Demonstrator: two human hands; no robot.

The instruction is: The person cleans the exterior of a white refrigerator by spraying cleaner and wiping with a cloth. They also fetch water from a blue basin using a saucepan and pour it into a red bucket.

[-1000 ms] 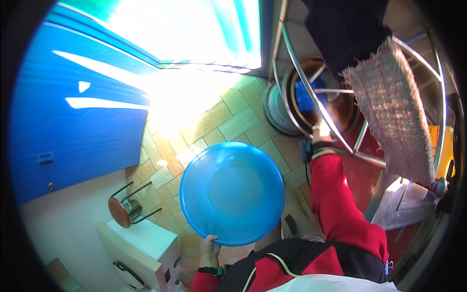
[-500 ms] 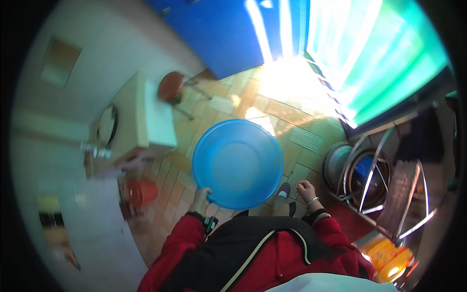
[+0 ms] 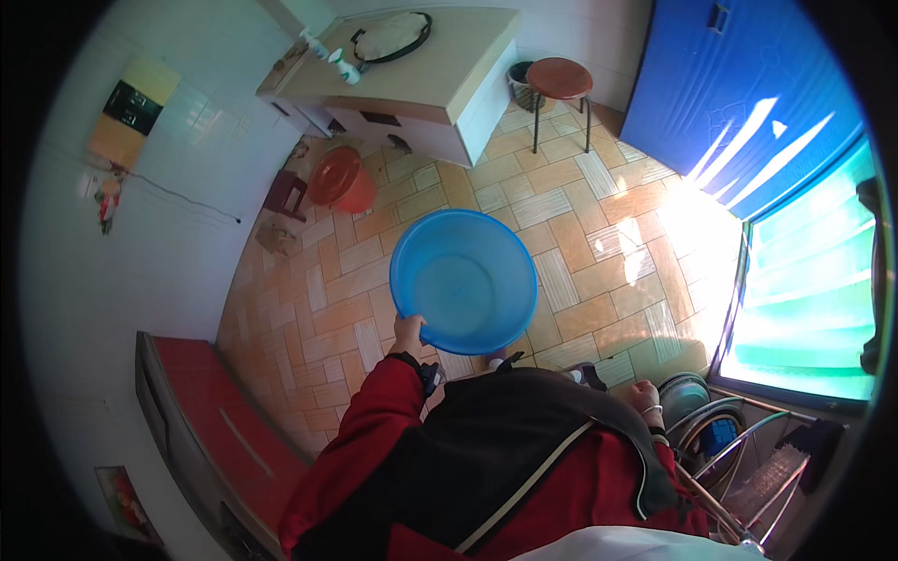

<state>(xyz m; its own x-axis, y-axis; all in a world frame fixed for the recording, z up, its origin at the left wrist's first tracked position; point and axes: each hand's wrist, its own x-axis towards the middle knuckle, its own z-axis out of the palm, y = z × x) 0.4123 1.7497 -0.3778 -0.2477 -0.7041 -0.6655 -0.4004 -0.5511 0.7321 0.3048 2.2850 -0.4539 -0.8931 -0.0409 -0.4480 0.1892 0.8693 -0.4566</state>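
Note:
A large round blue plastic basin [image 3: 463, 280] hangs in front of me over the tiled floor, its open top facing up and no contents visible in it. My left hand [image 3: 409, 334] is closed on the near left part of its rim. Down at my right side, away from the basin, my right hand [image 3: 644, 396] is loosely curled with nothing visible in it. Part of my foot [image 3: 496, 358] shows just below the basin's near edge.
A lidded red bucket [image 3: 351, 183] stands by a dark red stool [image 3: 286, 196] at the left. Ahead are a counter [image 3: 440, 56] and a round brown stool [image 3: 559, 79]. A metal rack [image 3: 748, 439] stands close to my right hand; a red cabinet [image 3: 224, 411] lines the left wall.
My view and body have turned left, bringing the counter and red bucket ahead and the red cabinet into view. The basin has come along in my left hand.

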